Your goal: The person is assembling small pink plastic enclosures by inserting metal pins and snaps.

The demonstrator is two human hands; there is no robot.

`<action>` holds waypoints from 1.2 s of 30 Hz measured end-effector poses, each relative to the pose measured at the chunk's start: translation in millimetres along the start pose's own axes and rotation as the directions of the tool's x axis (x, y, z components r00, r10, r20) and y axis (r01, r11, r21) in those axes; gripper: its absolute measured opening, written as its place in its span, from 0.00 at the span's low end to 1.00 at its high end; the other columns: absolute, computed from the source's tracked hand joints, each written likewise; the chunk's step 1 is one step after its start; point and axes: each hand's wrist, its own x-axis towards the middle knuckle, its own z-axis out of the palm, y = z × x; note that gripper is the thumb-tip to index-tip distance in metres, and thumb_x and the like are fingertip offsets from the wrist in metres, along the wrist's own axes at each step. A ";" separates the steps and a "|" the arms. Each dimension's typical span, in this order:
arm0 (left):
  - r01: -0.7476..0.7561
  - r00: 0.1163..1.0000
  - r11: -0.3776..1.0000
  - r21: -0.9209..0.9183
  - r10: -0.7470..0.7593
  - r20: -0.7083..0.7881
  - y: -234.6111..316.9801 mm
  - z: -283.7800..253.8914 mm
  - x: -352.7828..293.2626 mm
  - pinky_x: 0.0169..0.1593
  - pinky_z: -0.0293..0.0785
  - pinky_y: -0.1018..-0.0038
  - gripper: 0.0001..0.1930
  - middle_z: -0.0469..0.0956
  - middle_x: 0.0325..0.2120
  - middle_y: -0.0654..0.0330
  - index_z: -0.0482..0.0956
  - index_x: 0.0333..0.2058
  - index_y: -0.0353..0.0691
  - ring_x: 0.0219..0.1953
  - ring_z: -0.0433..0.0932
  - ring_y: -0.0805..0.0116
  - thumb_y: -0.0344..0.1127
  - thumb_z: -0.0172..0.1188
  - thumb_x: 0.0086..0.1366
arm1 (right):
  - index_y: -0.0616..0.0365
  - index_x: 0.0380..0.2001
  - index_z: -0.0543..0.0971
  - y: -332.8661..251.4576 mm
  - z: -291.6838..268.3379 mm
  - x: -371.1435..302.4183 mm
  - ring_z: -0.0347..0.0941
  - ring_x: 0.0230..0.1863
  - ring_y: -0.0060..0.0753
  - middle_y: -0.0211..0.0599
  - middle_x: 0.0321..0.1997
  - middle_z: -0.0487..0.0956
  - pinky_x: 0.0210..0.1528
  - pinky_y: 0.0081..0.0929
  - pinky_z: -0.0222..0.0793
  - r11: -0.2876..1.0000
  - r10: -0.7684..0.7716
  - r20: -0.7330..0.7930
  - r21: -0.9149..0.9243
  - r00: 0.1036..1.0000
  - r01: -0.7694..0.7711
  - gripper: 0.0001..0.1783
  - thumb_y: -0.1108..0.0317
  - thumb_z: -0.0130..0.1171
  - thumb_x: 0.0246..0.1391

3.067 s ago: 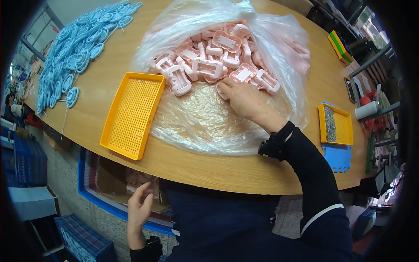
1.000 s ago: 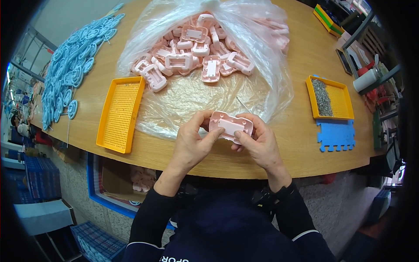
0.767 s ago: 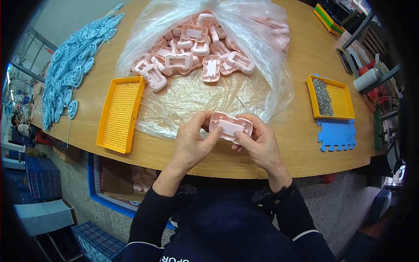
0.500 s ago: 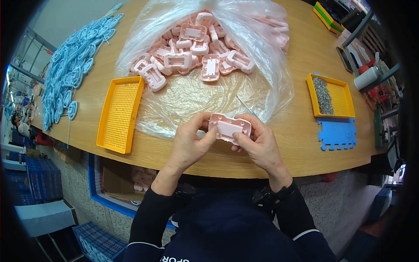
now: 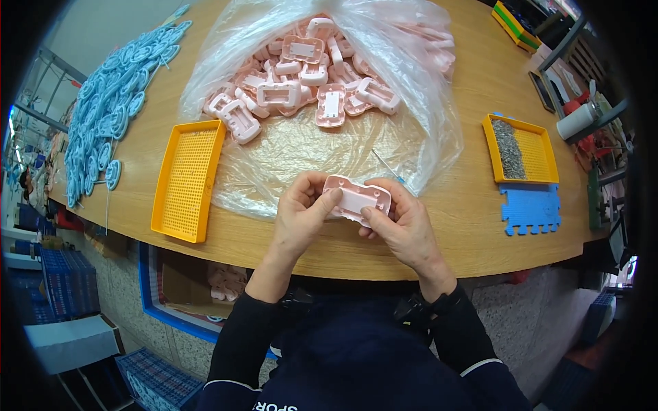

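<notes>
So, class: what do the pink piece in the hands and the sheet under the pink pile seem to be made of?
Pink piece: probably moulded plastic, a smooth matte shell with rounded edges. Sheet: thin clear plastic film, judging by its wrinkles, its glare and the table showing through.

Small assembly workshop. Long wooden workbench (image 5: 473, 226) carried a clear plastic bag (image 5: 384, 82) heaped with identical pink plastic housings (image 5: 301, 82), rows of blue moulded parts (image 5: 110, 103), yellow sorting trays (image 5: 185, 179), one filled with small screws (image 5: 508, 147); blue crates (image 5: 62, 281) stood below.
</notes>
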 end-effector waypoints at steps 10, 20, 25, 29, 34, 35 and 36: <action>-0.006 1.000 1.000 0.004 0.006 0.003 0.2 -9.8 9.3 0.46 0.72 0.78 0.12 0.78 0.39 0.60 0.73 0.43 0.34 0.41 0.75 0.76 0.34 0.59 0.65 | 0.63 0.49 0.71 -0.2 1.3 12.6 0.74 0.27 0.17 0.32 0.34 0.78 0.29 0.16 0.72 0.998 -0.051 0.008 -0.032 0.999 0.051 0.16 0.73 0.55 0.57; 0.136 0.990 0.961 -0.239 -0.126 0.057 -6.7 -18.3 16.4 0.47 0.72 0.79 0.14 0.78 0.39 0.61 0.74 0.45 0.36 0.41 0.75 0.77 0.37 0.59 0.65 | 0.63 0.50 0.70 4.9 4.1 26.2 0.75 0.27 0.17 0.33 0.36 0.78 0.28 0.15 0.72 0.999 -0.031 0.050 0.020 0.998 0.030 0.17 0.73 0.55 0.58; 0.134 0.991 0.952 -0.275 -0.128 0.042 -7.3 -19.6 18.9 0.46 0.72 0.78 0.11 0.77 0.39 0.64 0.74 0.46 0.39 0.41 0.75 0.77 0.38 0.54 0.68 | 0.63 0.51 0.70 8.3 4.2 35.0 0.75 0.27 0.17 0.33 0.36 0.78 0.28 0.14 0.72 0.995 -0.018 0.045 0.097 0.999 0.013 0.17 0.72 0.55 0.58; 0.078 0.997 0.981 -0.177 -0.079 0.004 -8.2 -21.1 17.8 0.46 0.71 0.80 0.13 0.78 0.38 0.63 0.74 0.45 0.37 0.40 0.75 0.78 0.38 0.56 0.67 | 0.63 0.51 0.70 11.0 7.8 35.5 0.75 0.27 0.17 0.33 0.35 0.78 0.28 0.13 0.72 0.994 -0.023 0.055 0.107 0.998 0.017 0.17 0.73 0.55 0.58; 0.051 0.998 0.982 -0.181 -0.055 -0.014 -6.1 -16.6 17.1 0.44 0.71 0.81 0.14 0.78 0.36 0.63 0.74 0.45 0.36 0.38 0.74 0.79 0.38 0.58 0.66 | 0.63 0.51 0.69 12.6 8.1 35.0 0.75 0.27 0.16 0.33 0.36 0.78 0.28 0.13 0.73 0.994 -0.031 0.058 0.110 0.998 0.024 0.17 0.73 0.55 0.59; 0.022 0.999 0.986 -0.164 -0.026 -0.025 -7.7 -15.6 17.0 0.44 0.71 0.81 0.14 0.78 0.36 0.63 0.74 0.45 0.36 0.37 0.74 0.79 0.38 0.57 0.66 | 0.62 0.52 0.69 12.6 8.2 34.8 0.75 0.27 0.16 0.33 0.36 0.78 0.28 0.12 0.73 0.993 -0.028 0.059 0.113 0.998 0.021 0.18 0.73 0.54 0.59; -0.008 0.999 0.989 -0.146 0.003 -0.036 -9.2 -14.5 16.9 0.44 0.71 0.81 0.14 0.78 0.36 0.63 0.73 0.45 0.36 0.37 0.74 0.79 0.38 0.57 0.67 | 0.62 0.52 0.69 12.2 8.4 34.8 0.75 0.27 0.16 0.33 0.36 0.78 0.28 0.12 0.73 0.993 -0.029 0.059 0.113 0.998 0.022 0.18 0.73 0.54 0.59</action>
